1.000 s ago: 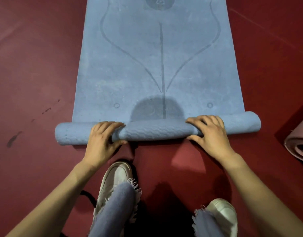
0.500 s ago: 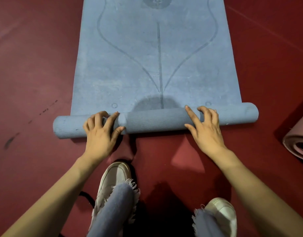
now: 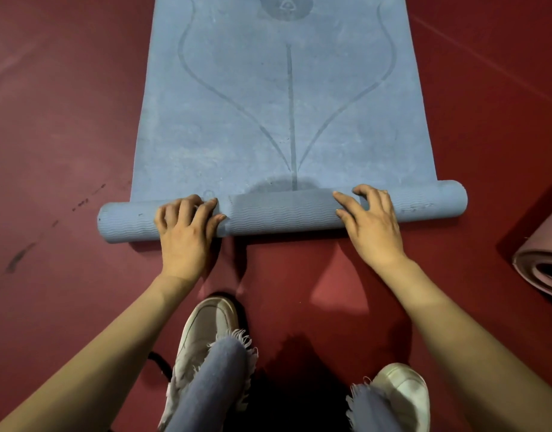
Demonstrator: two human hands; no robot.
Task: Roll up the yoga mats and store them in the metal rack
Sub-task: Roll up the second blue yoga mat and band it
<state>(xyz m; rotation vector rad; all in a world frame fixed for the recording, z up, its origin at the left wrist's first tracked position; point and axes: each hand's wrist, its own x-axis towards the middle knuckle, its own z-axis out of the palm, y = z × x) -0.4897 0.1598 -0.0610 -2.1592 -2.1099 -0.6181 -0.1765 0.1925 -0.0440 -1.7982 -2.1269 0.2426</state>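
A blue yoga mat (image 3: 280,120) with a dark line pattern lies flat on the red floor, stretching away from me. Its near end is wound into a roll (image 3: 284,215) that lies crosswise in front of my feet. My left hand (image 3: 185,236) sits on the left part of the roll, its fingers curled over the top and its thumb against the near side. My right hand (image 3: 372,227) sits on the right part, with its fingers bent over the top of the roll. The metal rack is out of view.
A rolled pink mat (image 3: 542,263) lies on the floor at the right edge. My two white shoes (image 3: 206,332) and frayed jeans fill the near foreground, just behind the roll. The red floor (image 3: 66,135) lies bare on both sides of the blue mat.
The roll has turned farther away from me and taken up more of the flat mat. Both hands shifted on it: the fingers stretched forward, then curled over the top again.
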